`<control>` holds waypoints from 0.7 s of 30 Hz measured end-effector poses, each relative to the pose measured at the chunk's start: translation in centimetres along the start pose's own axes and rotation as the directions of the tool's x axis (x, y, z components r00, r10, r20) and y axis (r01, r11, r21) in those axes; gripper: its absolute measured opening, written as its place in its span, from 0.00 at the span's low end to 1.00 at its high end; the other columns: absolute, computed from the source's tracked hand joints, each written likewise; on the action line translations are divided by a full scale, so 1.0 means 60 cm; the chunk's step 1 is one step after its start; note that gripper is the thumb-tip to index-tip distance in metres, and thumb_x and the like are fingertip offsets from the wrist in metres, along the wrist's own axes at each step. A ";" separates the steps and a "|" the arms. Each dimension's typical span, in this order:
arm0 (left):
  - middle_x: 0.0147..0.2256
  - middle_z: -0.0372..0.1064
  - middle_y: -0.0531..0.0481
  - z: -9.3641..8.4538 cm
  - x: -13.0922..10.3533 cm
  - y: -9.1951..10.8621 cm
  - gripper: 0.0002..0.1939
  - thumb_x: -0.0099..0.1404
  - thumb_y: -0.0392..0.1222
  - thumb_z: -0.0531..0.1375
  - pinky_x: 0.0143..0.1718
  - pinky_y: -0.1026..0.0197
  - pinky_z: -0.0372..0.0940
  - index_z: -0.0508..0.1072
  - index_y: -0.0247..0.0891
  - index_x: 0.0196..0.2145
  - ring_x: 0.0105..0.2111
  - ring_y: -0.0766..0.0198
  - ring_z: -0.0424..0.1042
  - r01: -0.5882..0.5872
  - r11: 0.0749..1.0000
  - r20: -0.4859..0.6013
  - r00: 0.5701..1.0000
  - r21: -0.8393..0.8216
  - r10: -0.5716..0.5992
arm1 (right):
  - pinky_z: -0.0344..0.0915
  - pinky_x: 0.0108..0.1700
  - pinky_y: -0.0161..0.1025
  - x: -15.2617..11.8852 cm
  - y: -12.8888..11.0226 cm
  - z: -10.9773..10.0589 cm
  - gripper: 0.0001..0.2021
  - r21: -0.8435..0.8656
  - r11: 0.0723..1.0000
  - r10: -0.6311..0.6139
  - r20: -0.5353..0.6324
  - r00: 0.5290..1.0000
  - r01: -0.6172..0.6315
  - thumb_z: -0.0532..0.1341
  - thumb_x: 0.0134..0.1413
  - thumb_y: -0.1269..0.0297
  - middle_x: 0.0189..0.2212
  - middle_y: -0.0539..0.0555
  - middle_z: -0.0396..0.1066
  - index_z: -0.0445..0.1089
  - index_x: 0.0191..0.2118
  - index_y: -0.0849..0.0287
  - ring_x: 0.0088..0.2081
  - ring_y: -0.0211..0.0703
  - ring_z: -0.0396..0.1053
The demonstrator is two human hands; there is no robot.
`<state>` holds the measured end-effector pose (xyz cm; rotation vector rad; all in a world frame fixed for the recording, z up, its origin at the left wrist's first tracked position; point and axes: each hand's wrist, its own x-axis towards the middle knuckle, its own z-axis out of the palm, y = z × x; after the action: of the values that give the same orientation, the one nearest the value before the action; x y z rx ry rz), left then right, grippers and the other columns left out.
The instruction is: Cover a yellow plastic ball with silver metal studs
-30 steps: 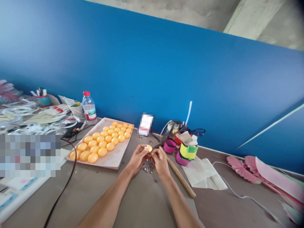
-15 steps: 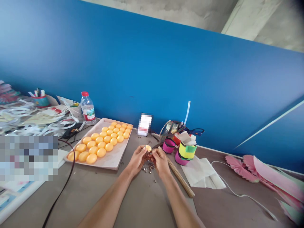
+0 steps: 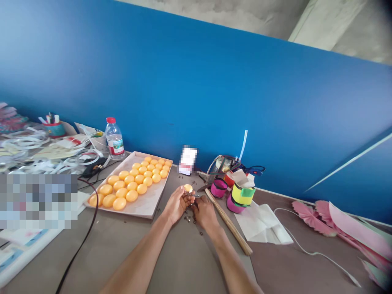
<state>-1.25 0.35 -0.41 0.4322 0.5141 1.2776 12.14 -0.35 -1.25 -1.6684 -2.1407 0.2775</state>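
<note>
My left hand [image 3: 175, 206] is closed round an orange ball [image 3: 188, 188], which looks like a table-tennis ball. Small shiny metal pieces show by its fingers below the ball. Close beside it on the right, my right hand [image 3: 206, 213] is lowered to the table with its fingers curled down. Its fingertips are partly hidden, and I cannot make out what is between them. Several small metal pieces [image 3: 188, 219] lie scattered on the table under and between the hands. To the left, a shallow tray [image 3: 143, 210] holds rows of orange balls [image 3: 131, 196].
A wooden stick [image 3: 229, 224] lies right of my right hand. Behind it stand a magenta roll [image 3: 219, 188] and a yellow container [image 3: 241, 195]. A white sheet [image 3: 263, 224] and pink paper [image 3: 339, 222] lie further right. A bottle [image 3: 114, 139] and a dark cable [image 3: 88, 232] are left.
My right hand has come away from the ball and dropped to the metal pieces on the table. My left hand keeps the ball, its fingers now turned more upward.
</note>
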 end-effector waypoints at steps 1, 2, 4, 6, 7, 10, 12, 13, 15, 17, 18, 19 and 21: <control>0.30 0.71 0.43 0.000 0.000 0.000 0.11 0.59 0.44 0.59 0.30 0.62 0.66 0.66 0.32 0.34 0.26 0.63 0.71 0.003 1.000 -0.002 1.000 -0.002 -0.003 | 0.59 0.41 0.38 0.000 -0.002 -0.002 0.10 -0.030 1.000 0.006 0.026 1.000 -0.006 0.54 0.51 0.70 0.36 0.58 0.70 0.71 0.37 0.59 0.39 0.46 0.67; 0.30 0.71 0.43 -0.001 0.001 0.000 0.11 0.59 0.44 0.58 0.30 0.62 0.66 0.66 0.32 0.34 0.26 0.63 0.72 0.004 1.000 -0.002 1.000 -0.002 -0.004 | 0.59 0.41 0.37 0.001 -0.004 -0.004 0.10 -0.048 0.999 0.012 0.047 0.999 -0.010 0.54 0.51 0.70 0.37 0.58 0.70 0.71 0.37 0.59 0.39 0.46 0.67; 0.30 0.71 0.43 -0.002 0.001 -0.001 0.11 0.59 0.44 0.58 0.31 0.62 0.67 0.66 0.33 0.34 0.27 0.63 0.72 0.003 1.000 0.005 1.000 -0.001 -0.003 | 0.58 0.40 0.36 0.002 -0.007 -0.005 0.10 -0.062 0.998 0.025 0.072 0.997 -0.021 0.53 0.53 0.70 0.37 0.57 0.71 0.71 0.37 0.59 0.39 0.45 0.68; 0.30 0.71 0.43 -0.003 0.002 -0.002 0.11 0.59 0.44 0.58 0.30 0.62 0.67 0.66 0.32 0.34 0.27 0.63 0.72 0.004 1.000 0.007 1.000 0.004 -0.004 | 0.58 0.39 0.35 0.003 -0.008 -0.005 0.10 -0.065 0.997 0.034 0.079 0.996 -0.029 0.52 0.53 0.71 0.37 0.57 0.72 0.71 0.37 0.59 0.38 0.44 0.69; 0.30 0.71 0.43 -0.003 0.002 -0.002 0.11 0.59 0.44 0.58 0.30 0.62 0.67 0.66 0.32 0.34 0.26 0.63 0.72 0.006 1.000 0.004 1.000 0.005 -0.006 | 0.58 0.38 0.35 0.003 -0.009 -0.004 0.10 -0.066 0.997 0.039 0.080 0.996 -0.033 0.52 0.54 0.71 0.37 0.57 0.72 0.70 0.36 0.59 0.38 0.44 0.69; 0.30 0.72 0.43 -0.004 0.003 -0.003 0.12 0.59 0.44 0.58 0.31 0.61 0.67 0.66 0.32 0.35 0.26 0.63 0.72 0.011 1.000 0.003 1.000 0.008 -0.011 | 0.57 0.37 0.35 0.001 -0.009 -0.003 0.11 -0.060 0.997 0.043 0.056 0.997 -0.040 0.51 0.55 0.71 0.35 0.57 0.73 0.70 0.35 0.59 0.37 0.44 0.69; 0.30 0.72 0.43 -0.005 0.003 -0.003 0.12 0.59 0.45 0.58 0.31 0.61 0.67 0.67 0.32 0.35 0.26 0.63 0.72 0.008 1.000 0.007 1.000 0.012 -0.008 | 0.58 0.36 0.36 0.000 -0.007 -0.003 0.11 -0.024 0.999 0.033 -0.003 0.999 -0.033 0.50 0.55 0.71 0.34 0.58 0.72 0.70 0.32 0.60 0.35 0.44 0.69; 0.30 0.72 0.43 -0.005 0.003 -0.003 0.12 0.59 0.45 0.58 0.31 0.61 0.67 0.67 0.32 0.35 0.26 0.63 0.72 0.006 1.000 0.009 1.000 0.015 -0.007 | 0.58 0.36 0.36 0.000 -0.006 -0.002 0.11 0.009 1.000 0.028 -0.051 0.998 -0.028 0.50 0.54 0.72 0.33 0.58 0.71 0.69 0.31 0.60 0.35 0.44 0.69; 0.30 0.72 0.44 -0.006 0.004 -0.002 0.12 0.59 0.45 0.59 0.31 0.61 0.66 0.67 0.32 0.35 0.27 0.63 0.72 0.003 1.000 0.007 1.000 0.021 -0.003 | 0.58 0.36 0.37 0.001 -0.003 -0.002 0.10 0.113 0.994 0.027 -0.150 0.988 -0.010 0.49 0.52 0.72 0.32 0.58 0.70 0.68 0.30 0.61 0.34 0.44 0.67; 0.30 0.71 0.45 -0.005 0.004 -0.002 0.12 0.58 0.45 0.59 0.31 0.61 0.66 0.67 0.33 0.35 0.27 0.63 0.72 -0.001 1.000 0.014 1.000 0.026 0.001 | 0.59 0.35 0.37 0.002 -0.002 -0.003 0.10 0.274 0.962 0.049 -0.215 0.975 0.012 0.50 0.52 0.72 0.29 0.56 0.70 0.67 0.29 0.60 0.32 0.43 0.66; 0.30 0.71 0.45 -0.005 0.003 -0.002 0.12 0.58 0.45 0.59 0.32 0.61 0.66 0.67 0.33 0.35 0.27 0.64 0.72 -0.006 1.000 0.021 1.000 0.028 0.006 | 0.59 0.34 0.37 0.004 -0.003 -0.004 0.09 0.367 0.930 0.068 -0.230 0.971 0.022 0.50 0.52 0.70 0.27 0.54 0.69 0.67 0.29 0.59 0.30 0.43 0.65; 0.29 0.71 0.46 -0.004 0.003 -0.001 0.12 0.58 0.45 0.59 0.32 0.61 0.66 0.67 0.34 0.35 0.27 0.64 0.72 -0.012 0.999 0.027 1.000 0.030 0.011 | 0.59 0.32 0.36 0.005 -0.005 -0.006 0.08 0.460 0.887 0.091 -0.240 0.966 0.031 0.51 0.52 0.69 0.25 0.53 0.69 0.67 0.29 0.59 0.29 0.42 0.65; 0.29 0.71 0.47 -0.002 0.002 -0.001 0.11 0.58 0.45 0.60 0.32 0.61 0.66 0.67 0.34 0.34 0.27 0.64 0.71 -0.020 0.999 0.034 0.999 0.036 0.018 | 0.58 0.30 0.35 0.007 -0.011 -0.011 0.06 0.613 0.789 0.141 -0.253 0.957 0.046 0.54 0.50 0.65 0.24 0.51 0.68 0.67 0.28 0.58 0.26 0.40 0.63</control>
<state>-1.27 0.48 -0.55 0.4890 0.5061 1.2787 11.75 -0.18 -0.28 -1.2774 -1.5538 0.6321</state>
